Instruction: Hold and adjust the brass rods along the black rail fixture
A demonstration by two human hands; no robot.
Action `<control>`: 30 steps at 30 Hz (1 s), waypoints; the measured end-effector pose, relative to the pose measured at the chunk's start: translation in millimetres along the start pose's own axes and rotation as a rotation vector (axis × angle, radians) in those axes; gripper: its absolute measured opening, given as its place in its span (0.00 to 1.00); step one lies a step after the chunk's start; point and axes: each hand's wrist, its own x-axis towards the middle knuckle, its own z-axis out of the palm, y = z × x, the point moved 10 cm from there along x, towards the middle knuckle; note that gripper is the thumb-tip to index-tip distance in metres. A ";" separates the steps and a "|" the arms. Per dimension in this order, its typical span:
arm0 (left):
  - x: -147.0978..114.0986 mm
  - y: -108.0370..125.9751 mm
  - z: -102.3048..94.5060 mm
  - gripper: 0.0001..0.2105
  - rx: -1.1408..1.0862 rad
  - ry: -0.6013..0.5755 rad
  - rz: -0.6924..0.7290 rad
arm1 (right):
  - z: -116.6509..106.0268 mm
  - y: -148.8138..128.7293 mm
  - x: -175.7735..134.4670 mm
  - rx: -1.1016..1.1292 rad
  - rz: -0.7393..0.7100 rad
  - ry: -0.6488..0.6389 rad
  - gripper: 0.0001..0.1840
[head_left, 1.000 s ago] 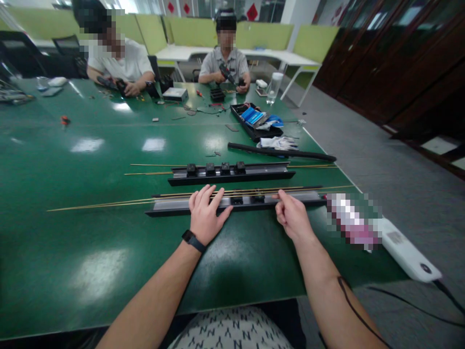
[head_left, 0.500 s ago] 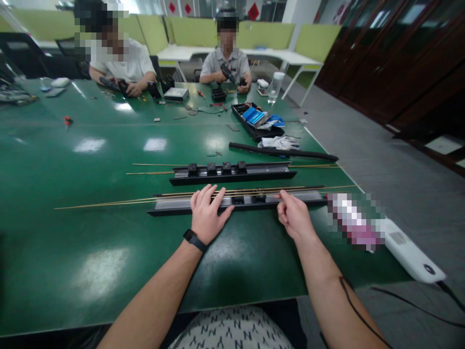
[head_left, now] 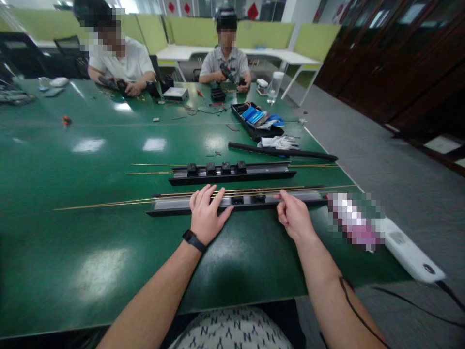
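Note:
My left hand [head_left: 208, 208] lies spread over a long black and silver channel [head_left: 170, 203], its fingers across several thin brass-coloured rods [head_left: 109, 204]. The rods run lengthwise along the channel and stick out past its ends. Farther right, my right hand [head_left: 295, 213] is closed, with the index finger reaching to the rods and the other fingers curled. It seems to pinch a rod, though the fingertips are partly hidden. Between my hands, two small black blocks [head_left: 238, 199] sit in the channel.
Behind lies a second channel [head_left: 232, 177] with several black blocks and thin rods. Beyond it are a black tube [head_left: 283, 151], white gloves [head_left: 279, 142] and a black tray [head_left: 241, 118]. A white power strip [head_left: 412, 252] is at right. Two people work across the table.
Both hands hold nearly the same position on the channel and rods. The view has shifted very slightly; nothing else has visibly moved on the table.

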 end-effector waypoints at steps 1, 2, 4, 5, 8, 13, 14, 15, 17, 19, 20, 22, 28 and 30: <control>0.0 0.2 -0.5 0.23 -0.001 0.004 0.002 | 2.1 0.0 -0.8 -0.008 0.002 -0.016 0.21; 0.0 0.4 -1.1 0.23 -0.002 0.009 0.004 | 3.9 -0.1 -1.6 -0.013 0.004 -0.028 0.21; 0.3 0.9 -1.9 0.23 -0.001 0.012 0.009 | 5.2 -0.8 -2.6 -0.016 0.004 -0.035 0.21; 0.5 1.1 -2.2 0.23 0.001 0.012 0.011 | 4.6 -1.3 -2.7 -0.011 0.001 -0.027 0.20; 0.9 2.1 -2.6 0.23 0.013 0.008 0.020 | -0.1 -2.2 -1.1 0.014 -0.009 0.010 0.19; 1.0 2.1 -2.4 0.22 0.024 0.008 0.019 | -1.8 0.2 1.1 0.016 0.002 0.021 0.20; 0.9 1.9 -2.3 0.22 0.024 0.008 0.017 | -0.8 0.3 0.9 0.011 0.003 0.013 0.21; 0.9 1.9 -2.2 0.22 0.025 0.008 0.017 | 0.4 0.0 0.5 0.005 0.002 0.004 0.21; 0.7 1.9 -2.0 0.23 0.024 0.006 0.018 | 2.0 -0.8 -0.4 -0.007 -0.003 -0.009 0.21; 0.6 1.9 -2.0 0.23 0.023 0.008 0.020 | 2.3 -1.2 -1.1 -0.010 -0.005 -0.011 0.20; 0.6 2.0 -2.1 0.23 0.022 0.009 0.022 | 1.9 -1.3 -1.2 -0.008 -0.005 -0.007 0.20; 0.6 2.2 -2.2 0.23 0.020 0.013 0.025 | 0.8 -1.4 -1.1 0.000 -0.007 0.003 0.19; 0.4 2.0 -0.9 0.23 0.024 0.007 0.025 | 0.3 -0.3 0.0 0.009 -0.005 0.013 0.19; -0.1 1.7 -0.7 0.23 0.023 0.004 0.020 | 1.6 0.2 0.1 0.001 -0.004 -0.001 0.20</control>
